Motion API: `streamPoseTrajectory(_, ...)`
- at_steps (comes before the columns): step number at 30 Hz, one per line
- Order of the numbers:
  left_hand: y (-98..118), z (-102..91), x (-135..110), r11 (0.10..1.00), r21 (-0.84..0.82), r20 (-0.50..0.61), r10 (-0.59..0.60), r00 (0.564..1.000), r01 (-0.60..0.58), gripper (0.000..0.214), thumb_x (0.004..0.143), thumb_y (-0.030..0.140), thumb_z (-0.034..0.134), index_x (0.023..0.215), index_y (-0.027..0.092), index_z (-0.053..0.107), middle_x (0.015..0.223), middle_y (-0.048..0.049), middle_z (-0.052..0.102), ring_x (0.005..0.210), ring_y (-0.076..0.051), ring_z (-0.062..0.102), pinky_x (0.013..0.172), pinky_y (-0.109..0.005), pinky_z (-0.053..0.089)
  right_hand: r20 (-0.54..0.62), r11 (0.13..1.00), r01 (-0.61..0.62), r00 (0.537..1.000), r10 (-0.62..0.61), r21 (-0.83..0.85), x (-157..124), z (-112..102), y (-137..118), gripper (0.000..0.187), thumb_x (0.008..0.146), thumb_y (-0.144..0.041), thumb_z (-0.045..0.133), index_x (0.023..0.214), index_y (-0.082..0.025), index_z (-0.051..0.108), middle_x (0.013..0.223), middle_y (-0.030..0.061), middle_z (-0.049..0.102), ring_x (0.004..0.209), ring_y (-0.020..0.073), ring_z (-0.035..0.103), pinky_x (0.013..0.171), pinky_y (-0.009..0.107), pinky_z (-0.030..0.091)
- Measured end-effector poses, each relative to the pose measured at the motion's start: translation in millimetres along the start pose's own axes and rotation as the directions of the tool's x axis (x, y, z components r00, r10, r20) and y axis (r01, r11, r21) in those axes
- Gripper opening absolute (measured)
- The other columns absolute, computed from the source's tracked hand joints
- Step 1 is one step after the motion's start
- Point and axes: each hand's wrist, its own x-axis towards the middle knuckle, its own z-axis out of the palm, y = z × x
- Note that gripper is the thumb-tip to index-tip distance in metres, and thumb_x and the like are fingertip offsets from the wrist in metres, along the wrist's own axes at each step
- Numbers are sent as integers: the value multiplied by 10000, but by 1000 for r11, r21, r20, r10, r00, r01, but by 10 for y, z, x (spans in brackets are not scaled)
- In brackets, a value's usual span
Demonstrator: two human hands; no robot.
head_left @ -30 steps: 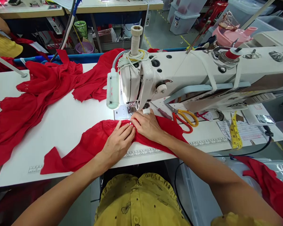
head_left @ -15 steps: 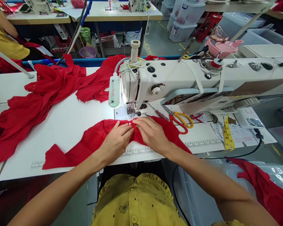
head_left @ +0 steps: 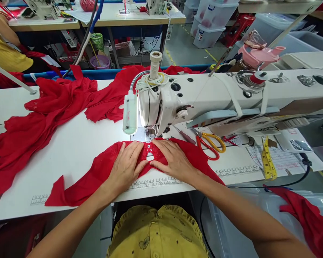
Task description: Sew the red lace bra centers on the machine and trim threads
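A piece of red fabric point(head_left: 91, 179) lies spread on the white sewing table, just in front of the presser foot point(head_left: 150, 132). My left hand point(head_left: 127, 165) rests flat on its left part, fingers stretched out. On the other side my right hand point(head_left: 174, 159) presses the fabric the same way, fingers extended. Between the hands a lacy openwork strip point(head_left: 149, 148) shows, with the white table visible through its gaps. The white sewing machine point(head_left: 161, 104) stands directly beyond my fingertips. The fabric lies outside the needle area.
Scissors with red and yellow handles point(head_left: 210, 141) and a seam-ripper-like tool point(head_left: 185, 135) lie right of the needle. A yellow tape measure point(head_left: 268, 161) hangs near the table's right end. More red cloth point(head_left: 45, 125) is heaped at left. A person in yellow point(head_left: 8, 46) sits beyond.
My fingers were bunched together at the fabric's middle; now both hands lie flatter and further apart, uncovering the openwork strip. The whole view has shifted slightly.
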Motion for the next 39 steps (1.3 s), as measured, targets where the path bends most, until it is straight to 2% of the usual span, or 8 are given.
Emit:
streamPoseTrajectory(11, 6, -13, 46, 997, 75, -4, 18, 1000, -18, 480, 1020, 371, 493, 1426, 116, 453, 1382, -168, 599, 1316, -315, 537, 1177, -582, 337, 70, 995, -98, 993, 99, -15, 0, -13, -8, 716, 897, -504, 687, 1471, -173, 419, 1311, 137, 655, 1291, 328, 552, 1066, 531, 480)
streamPoseTrajectory(15, 26, -39, 71, 992, 122, -6, 17, 1000, -16, 451, 1015, 373, 504, 1380, 108, 510, 1314, -162, 645, 1221, -332, 588, 1185, -624, 271, 45, 996, -83, 995, 84, -21, 2, -25, 2, 694, 902, -507, 677, 1455, -155, 447, 1324, 153, 644, 1280, 323, 561, 1057, 517, 488)
streamPoseTrajectory(21, 46, -69, 96, 996, 80, 36, -27, 999, 25, 423, 1011, 362, 522, 1370, 139, 543, 1297, -133, 666, 1147, -298, 619, 1207, -624, 206, 9, 998, -59, 998, 59, 0, 2, -8, 32, 570, 936, -515, 623, 1376, -163, 535, 1257, 150, 676, 1231, 295, 594, 1032, 478, 506)
streamPoseTrajectory(24, 51, -76, 98, 995, 93, 44, -31, 999, 27, 408, 1009, 357, 525, 1368, 167, 561, 1298, -127, 668, 1142, -301, 622, 1207, -645, 175, 21, 998, -56, 998, 56, -12, -11, 14, 44, 521, 944, -520, 609, 1340, -183, 575, 1239, 133, 687, 1242, 299, 589, 1039, 479, 498)
streamPoseTrajectory(29, 57, -74, 91, 993, 114, 50, -14, 999, 8, 414, 1002, 371, 536, 1368, 181, 575, 1305, -134, 665, 1105, -314, 640, 1187, -681, 174, 63, 996, -56, 996, 60, -64, 2, 0, 14, 519, 962, -505, 580, 1407, -239, 560, 1307, 116, 663, 1274, 312, 563, 1041, 488, 486)
streamPoseTrajectory(33, 63, -78, 89, 990, 137, 64, -29, 998, 20, 424, 1000, 384, 541, 1373, 185, 578, 1291, -136, 674, 1033, -303, 658, 1174, -693, 196, 80, 994, -60, 995, 67, -95, 30, -27, -27, 495, 968, -456, 573, 1408, -232, 574, 1333, 120, 645, 1269, 320, 551, 1032, 481, 480)
streamPoseTrajectory(39, 54, -71, 70, 990, 140, 35, -11, 999, 6, 422, 1023, 371, 490, 1396, 186, 560, 1386, -141, 617, 1290, -354, 552, 1190, -706, 126, 90, 994, -63, 993, 71, -91, 38, -19, -31, 537, 969, -447, 571, 1438, -189, 536, 1351, 118, 636, 1258, 312, 540, 1054, 477, 456)
